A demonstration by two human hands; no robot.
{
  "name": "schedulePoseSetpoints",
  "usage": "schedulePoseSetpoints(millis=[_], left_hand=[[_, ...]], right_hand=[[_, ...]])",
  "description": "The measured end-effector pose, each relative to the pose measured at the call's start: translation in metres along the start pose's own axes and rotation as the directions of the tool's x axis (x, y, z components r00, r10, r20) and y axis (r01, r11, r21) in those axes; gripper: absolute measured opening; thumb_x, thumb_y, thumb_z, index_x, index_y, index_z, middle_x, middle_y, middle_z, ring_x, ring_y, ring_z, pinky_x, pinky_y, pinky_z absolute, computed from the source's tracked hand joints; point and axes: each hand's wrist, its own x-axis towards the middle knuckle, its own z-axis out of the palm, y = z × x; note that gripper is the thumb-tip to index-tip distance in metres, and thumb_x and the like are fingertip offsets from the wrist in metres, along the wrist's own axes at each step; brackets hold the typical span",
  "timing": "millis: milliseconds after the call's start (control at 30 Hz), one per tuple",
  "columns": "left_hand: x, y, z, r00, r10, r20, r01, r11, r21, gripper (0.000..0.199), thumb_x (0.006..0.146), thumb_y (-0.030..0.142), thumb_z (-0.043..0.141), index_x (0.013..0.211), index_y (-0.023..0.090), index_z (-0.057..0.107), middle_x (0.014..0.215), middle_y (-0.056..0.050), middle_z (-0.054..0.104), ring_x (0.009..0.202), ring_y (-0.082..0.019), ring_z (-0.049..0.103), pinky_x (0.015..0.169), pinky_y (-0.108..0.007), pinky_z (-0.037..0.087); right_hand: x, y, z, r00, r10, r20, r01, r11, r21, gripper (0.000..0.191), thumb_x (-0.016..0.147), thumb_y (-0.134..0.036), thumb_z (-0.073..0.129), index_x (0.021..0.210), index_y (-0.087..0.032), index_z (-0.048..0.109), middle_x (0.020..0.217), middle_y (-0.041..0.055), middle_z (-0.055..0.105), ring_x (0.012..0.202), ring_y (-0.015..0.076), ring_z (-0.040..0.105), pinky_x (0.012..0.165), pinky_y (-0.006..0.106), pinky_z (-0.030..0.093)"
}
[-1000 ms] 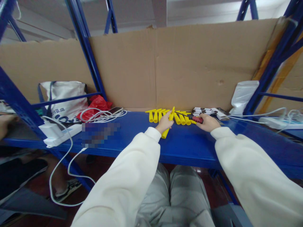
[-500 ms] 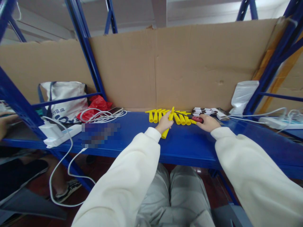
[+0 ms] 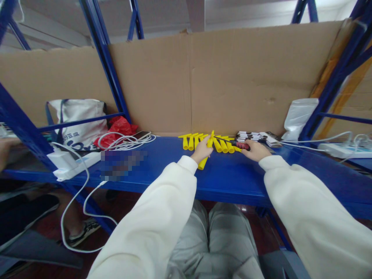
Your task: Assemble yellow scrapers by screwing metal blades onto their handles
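Gripping, with the left hand (image 3: 200, 152), a yellow T-shaped plastic piece (image 3: 202, 163); clamping it about its middle, above the blue metal shelf (image 3: 174, 174), and pointing its wide tubular end toward the front edge. Clasping, with the right hand (image 3: 256, 151), the red-and-black handle of a screwdriver-like tool (image 3: 241, 145); closing around its rear end and aiming its thin dark shaft leftward at the upper part of the yellow T-shaped plastic piece, whether touching or just short of it being too small to tell. Working between a left group of similar yellow pieces (image 3: 191, 143) and a right group of similar yellow pieces (image 3: 224, 146), both lying near the foot of the brown cardboard panel (image 3: 232, 77). Lying beyond the right hand: a pile of black-and-white packets (image 3: 249, 136), with a translucent white plastic bag (image 3: 299, 118) standing farther right. Resting toward the left: a loosely coiled white cable (image 3: 128, 142) beside a crumpled red plastic bag (image 3: 120, 124), and a white fabric bag with blue handles (image 3: 83, 120) behind a white power strip (image 3: 84, 166).
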Motion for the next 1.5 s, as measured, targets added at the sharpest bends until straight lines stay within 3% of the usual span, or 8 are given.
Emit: schedulePoseSetpoints(millis=[133, 400, 667, 967, 1267, 1500], left_hand=[[-0.001, 0.001, 0.0, 1.0, 0.019, -0.01, -0.019, 1.0, 0.003, 0.074, 0.081, 0.007, 0.053, 0.152, 0.019, 0.037, 0.102, -0.008, 0.071, 0.061, -0.013, 0.068, 0.071, -0.027, 0.058], [-0.004, 0.004, -0.001, 1.0, 0.004, 0.005, -0.004, 1.0, 0.007, 0.073, 0.082, 0.007, 0.054, 0.152, 0.022, 0.038, 0.114, -0.009, 0.069, 0.063, -0.012, 0.068, 0.068, -0.024, 0.057], [-0.003, 0.002, -0.001, 1.0, 0.01, 0.0, -0.01, 1.0, 0.003, 0.075, 0.081, 0.007, 0.052, 0.152, 0.02, 0.036, 0.109, -0.009, 0.07, 0.065, -0.014, 0.069, 0.074, -0.027, 0.058], [-0.001, 0.0, 0.0, 0.999, 0.032, -0.001, -0.033, 0.999, -0.001, 0.075, 0.078, 0.007, 0.052, 0.151, 0.019, 0.038, 0.111, -0.01, 0.07, 0.063, -0.014, 0.069, 0.073, -0.029, 0.058], [0.0, -0.001, 0.0, 0.999, 0.029, -0.017, -0.029, 1.0, 0.004, 0.075, 0.08, 0.007, 0.052, 0.153, 0.019, 0.035, 0.101, -0.008, 0.07, 0.059, -0.013, 0.066, 0.068, -0.026, 0.058], [0.0, -0.002, 0.0, 0.999, 0.045, -0.014, -0.045, 0.999, 0.004, 0.074, 0.08, 0.007, 0.053, 0.151, 0.021, 0.039, 0.106, -0.008, 0.07, 0.056, -0.011, 0.065, 0.07, -0.028, 0.058]], right_hand=[[0.0, 0.0, 0.001, 1.0, 0.001, -0.008, -0.001, 1.0, -0.009, 0.016, 0.078, -0.036, 0.055, 0.085, -0.021, 0.058, 0.085, 0.0118, 0.07, 0.075, 0.025, 0.065, 0.06, 0.03, 0.04], [0.003, 0.005, 0.006, 0.999, 0.049, 0.006, -0.049, 0.999, -0.009, 0.028, 0.077, -0.034, 0.059, 0.102, -0.021, 0.058, 0.089, 0.0108, 0.072, 0.076, 0.0255, 0.067, 0.062, 0.03, 0.042], [0.002, 0.003, 0.002, 1.0, -0.024, 0.005, 0.024, 1.0, 0.02, 0.019, 0.081, -0.036, 0.053, 0.089, -0.021, 0.061, 0.09, 0.0122, 0.071, 0.08, 0.0261, 0.066, 0.066, 0.031, 0.044], [0.001, 0.001, 0.002, 0.998, 0.056, 0.028, -0.056, 0.998, -0.008, 0.026, 0.078, -0.038, 0.06, 0.099, -0.022, 0.057, 0.087, 0.0114, 0.071, 0.074, 0.0262, 0.066, 0.061, 0.03, 0.04], [0.001, 0.001, 0.002, 1.0, -0.025, 0.008, 0.025, 0.999, 0.031, 0.016, 0.08, -0.037, 0.054, 0.085, -0.022, 0.057, 0.084, 0.0104, 0.07, 0.074, 0.0245, 0.065, 0.062, 0.03, 0.04], [0.005, 0.008, 0.01, 1.0, 0.004, -0.011, -0.003, 0.998, 0.057, 0.022, 0.075, -0.035, 0.061, 0.091, -0.023, 0.053, 0.083, 0.0087, 0.07, 0.072, 0.0242, 0.065, 0.061, 0.029, 0.042]])
